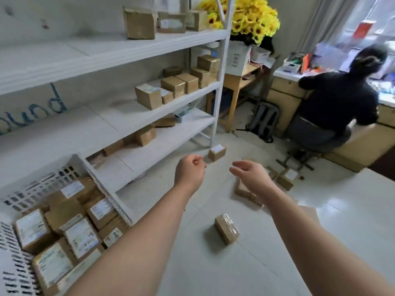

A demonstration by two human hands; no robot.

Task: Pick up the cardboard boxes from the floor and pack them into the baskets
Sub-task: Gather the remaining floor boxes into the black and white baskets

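Leftmost, a white basket (49, 182) full of labelled boxes (32, 229) stands just beside the shelf unit (136, 50). Right of the shelf, the left hand (189, 171) is curled on nothing and the right hand (250, 174) hangs loose-fingered, hiding part of the floor's cardboard boxes (286, 179). Farther from the shelf, a person (335, 103) sits.
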